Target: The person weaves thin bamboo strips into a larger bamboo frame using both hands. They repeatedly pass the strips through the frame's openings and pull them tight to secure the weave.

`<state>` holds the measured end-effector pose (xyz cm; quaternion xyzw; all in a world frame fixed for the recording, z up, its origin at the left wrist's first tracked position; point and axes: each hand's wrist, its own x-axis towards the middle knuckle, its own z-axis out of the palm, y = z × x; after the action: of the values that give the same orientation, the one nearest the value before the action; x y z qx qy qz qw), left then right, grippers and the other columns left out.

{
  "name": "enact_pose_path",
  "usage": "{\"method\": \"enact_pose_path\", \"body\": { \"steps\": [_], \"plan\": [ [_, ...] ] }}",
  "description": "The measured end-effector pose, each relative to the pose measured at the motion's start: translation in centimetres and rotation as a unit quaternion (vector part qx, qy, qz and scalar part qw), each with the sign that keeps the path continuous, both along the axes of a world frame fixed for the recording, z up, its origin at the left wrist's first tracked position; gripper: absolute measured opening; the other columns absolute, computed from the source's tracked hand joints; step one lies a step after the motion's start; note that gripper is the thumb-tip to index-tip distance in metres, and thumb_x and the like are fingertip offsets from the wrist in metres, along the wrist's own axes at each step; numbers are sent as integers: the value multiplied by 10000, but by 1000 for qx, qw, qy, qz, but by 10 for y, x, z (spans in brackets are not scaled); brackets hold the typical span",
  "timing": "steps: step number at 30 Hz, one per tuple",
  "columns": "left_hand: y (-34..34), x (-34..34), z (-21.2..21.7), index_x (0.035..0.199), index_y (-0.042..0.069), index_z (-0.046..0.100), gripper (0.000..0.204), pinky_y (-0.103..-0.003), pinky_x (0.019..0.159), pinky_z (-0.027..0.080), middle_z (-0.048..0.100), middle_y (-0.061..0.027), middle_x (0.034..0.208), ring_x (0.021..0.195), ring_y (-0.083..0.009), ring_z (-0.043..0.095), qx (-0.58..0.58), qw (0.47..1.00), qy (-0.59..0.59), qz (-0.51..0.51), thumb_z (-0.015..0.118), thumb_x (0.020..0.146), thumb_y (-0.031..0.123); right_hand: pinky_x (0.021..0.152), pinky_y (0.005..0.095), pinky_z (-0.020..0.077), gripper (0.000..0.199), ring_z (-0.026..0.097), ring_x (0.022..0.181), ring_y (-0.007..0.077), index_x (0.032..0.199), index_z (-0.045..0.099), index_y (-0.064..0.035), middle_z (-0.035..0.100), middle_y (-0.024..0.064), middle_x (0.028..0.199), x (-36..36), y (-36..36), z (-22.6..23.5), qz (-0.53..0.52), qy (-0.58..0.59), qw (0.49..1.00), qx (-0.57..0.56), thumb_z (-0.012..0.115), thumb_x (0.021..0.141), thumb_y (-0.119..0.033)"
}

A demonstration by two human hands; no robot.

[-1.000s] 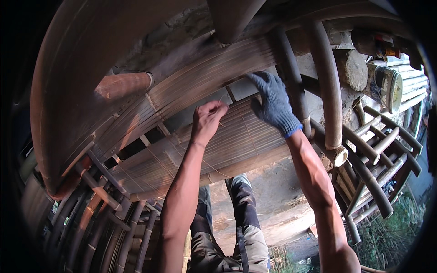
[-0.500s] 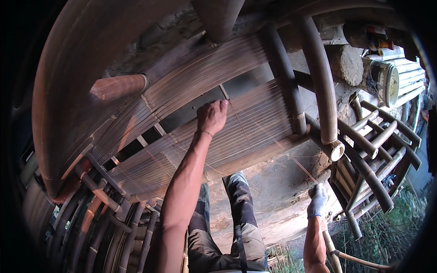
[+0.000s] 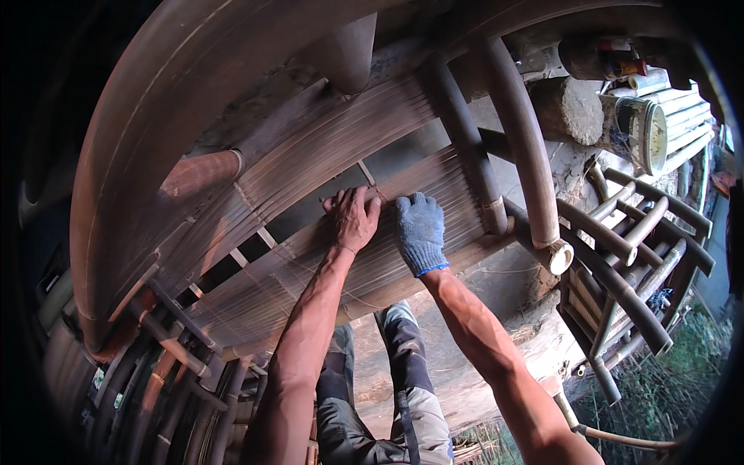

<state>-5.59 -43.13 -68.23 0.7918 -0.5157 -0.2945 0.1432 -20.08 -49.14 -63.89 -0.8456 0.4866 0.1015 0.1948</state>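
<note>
A bamboo seat of thin slats (image 3: 415,182) has a long gap across its middle, with a narrow crosspiece (image 3: 366,172) showing in it. My bare left hand (image 3: 354,221) lies at the gap's near edge, its fingers curled over the slats. Just to its right is my right hand (image 3: 420,229) in a blue-grey knit glove, fingers bent down against the slats. A thin reddish cord (image 3: 377,188) shows between the hands at the crosspiece. What the fingertips hold is hidden.
Thick bamboo poles (image 3: 521,139) frame the seat, and a wide curved one (image 3: 116,170) rises at the left. A smaller bamboo frame (image 3: 620,256) stands at the right, below a bundle of pale poles (image 3: 682,120). My legs (image 3: 403,349) are below the seat's near rail.
My gloved right hand has come up from the lower right, where it held a cord stretched from the seat, to beside my left. The left has shifted slightly down and left.
</note>
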Motion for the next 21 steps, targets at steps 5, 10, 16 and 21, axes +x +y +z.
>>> {"method": "enact_pose_path", "body": {
  "steps": [5, 10, 16, 21],
  "plan": [
    [-13, 1, 19, 1351, 2, 506, 874, -482, 1042, 280, 646, -203, 1160, 1097, -333, 553, 67, 998, 18, -14, 796, 700, 508, 708, 531, 549, 337, 651, 720, 488, 1016, 557, 25, 656, 304, 798, -21, -2, -12, -185, -237, 937, 177, 556, 978, -309],
    [-9, 2, 25, 1369, 31, 514, 975, -481, 1070, 263, 652, -180, 1165, 1127, -311, 536, 87, 996, 13, -8, 840, 629, 576, 743, 419, 532, 332, 668, 804, 275, 1032, 691, 11, 642, 166, 798, -25, -51, 80, -43, -255, 912, 317, 630, 958, -307],
    [-4, 0, 14, 1270, 111, 588, 834, -513, 1053, 255, 665, -122, 1135, 1110, -297, 537, 50, 999, 4, -3, 833, 641, 600, 871, 336, 553, 302, 666, 860, 183, 937, 727, -24, 654, 219, 1200, -36, -113, 163, -199, -730, 445, 478, 587, 962, -290],
    [-6, -3, 15, 1286, 87, 592, 866, -511, 1062, 254, 662, -147, 1151, 1131, -307, 526, 52, 998, 17, -9, 804, 656, 643, 598, 419, 558, 219, 695, 653, 312, 856, 728, -82, 688, 178, 727, -86, -123, 90, 13, -11, 999, 34, 560, 929, -203]
  ]
}}
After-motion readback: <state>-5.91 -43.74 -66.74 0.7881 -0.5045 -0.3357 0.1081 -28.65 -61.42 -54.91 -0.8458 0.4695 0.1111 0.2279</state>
